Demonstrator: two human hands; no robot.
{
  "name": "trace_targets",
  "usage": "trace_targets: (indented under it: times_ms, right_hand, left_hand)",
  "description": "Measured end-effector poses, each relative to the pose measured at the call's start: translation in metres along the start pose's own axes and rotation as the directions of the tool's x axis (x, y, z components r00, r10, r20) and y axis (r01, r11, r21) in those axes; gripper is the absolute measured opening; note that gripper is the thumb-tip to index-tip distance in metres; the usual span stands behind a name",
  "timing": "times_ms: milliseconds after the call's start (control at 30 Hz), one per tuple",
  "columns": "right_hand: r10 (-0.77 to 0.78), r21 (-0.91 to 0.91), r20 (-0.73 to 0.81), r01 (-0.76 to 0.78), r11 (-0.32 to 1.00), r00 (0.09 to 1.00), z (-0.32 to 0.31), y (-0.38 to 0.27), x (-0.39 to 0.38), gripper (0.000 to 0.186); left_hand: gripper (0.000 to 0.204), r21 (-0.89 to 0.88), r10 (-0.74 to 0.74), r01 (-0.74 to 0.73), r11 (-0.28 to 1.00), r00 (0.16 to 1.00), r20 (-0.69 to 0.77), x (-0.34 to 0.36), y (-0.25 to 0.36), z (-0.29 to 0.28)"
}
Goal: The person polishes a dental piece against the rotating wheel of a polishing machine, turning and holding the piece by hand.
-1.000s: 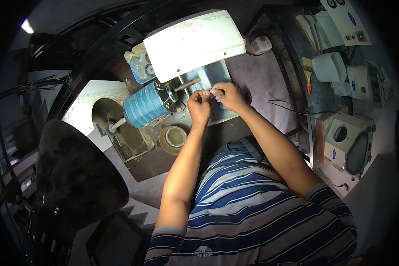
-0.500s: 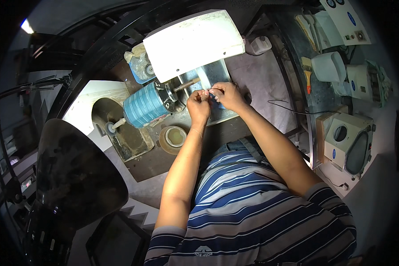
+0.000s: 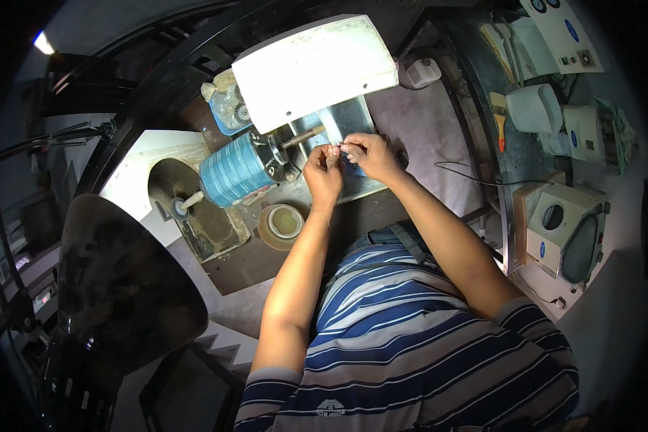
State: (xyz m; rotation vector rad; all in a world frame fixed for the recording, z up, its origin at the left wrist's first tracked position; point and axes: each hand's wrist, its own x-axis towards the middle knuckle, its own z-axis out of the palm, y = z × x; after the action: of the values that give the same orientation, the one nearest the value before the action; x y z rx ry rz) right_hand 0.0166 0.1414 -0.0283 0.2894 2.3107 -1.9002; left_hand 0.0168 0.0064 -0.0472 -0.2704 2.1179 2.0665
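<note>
My left hand [image 3: 325, 174] and my right hand [image 3: 376, 157] meet at the near edge of a white buffing wheel [image 3: 330, 127]. Both are closed, fingertips pinched around something too small to make out, held close to the wheel. A bare shaft [image 3: 304, 138] joins the wheel to a blue ribbed motor [image 3: 234, 170] on the left. Over the wheel's far part sits a white hood [image 3: 313, 65], which hides it. Beneath my hands lies a metal tray [image 3: 366, 189]. Whether the small piece touches the wheel cannot be seen.
Left of my left forearm stands a bowl [image 3: 264, 229] with cloudy liquid. A second white hood [image 3: 133, 162] with a dusty pan is at the motor's left end. A dark lamp shade [image 3: 129, 273] fills the lower left. To the right, a bench holds a paintbrush [image 3: 498, 115] and a boxy machine [image 3: 560, 234].
My fingers have shifted only slightly at the wheel's near edge. Both hands keep their pinch, and the surroundings look the same.
</note>
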Motion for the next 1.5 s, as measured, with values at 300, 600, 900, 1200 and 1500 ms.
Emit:
trace_targets:
  times_ms: [300,600,900,1200,1500]
  right_hand:
    - [-0.003,-0.039,0.002,0.003,0.999,1.0,-0.001,0.006,0.001,0.013]
    - [-0.001,-0.155,0.035,0.007,0.988,0.999,-0.004,0.003,0.006,0.015]
    - [0.065,-0.139,0.071,-0.054,0.989,0.995,-0.006,-0.003,0.004,0.012]
    - [0.065,-0.027,0.045,-0.063,0.998,0.997,0.0,0.006,0.006,0.013]
    - [0.037,-0.052,0.073,-0.033,0.998,0.997,-0.003,0.011,0.007,0.01]
  left_hand:
    - [0.015,0.002,0.004,-0.004,1.0,1.0,0.025,0.0,0.0,0.001]
    - [0.015,0.003,-0.055,0.055,0.998,0.998,0.018,0.001,-0.006,0.001]
    - [0.015,0.048,-0.069,0.066,0.997,0.997,0.042,0.003,0.001,-0.001]
    - [0.014,0.128,0.028,-0.032,0.991,0.999,0.032,0.007,-0.013,-0.003]
    - [0.011,0.045,0.017,-0.019,0.999,0.998,0.056,0.002,-0.003,-0.002]
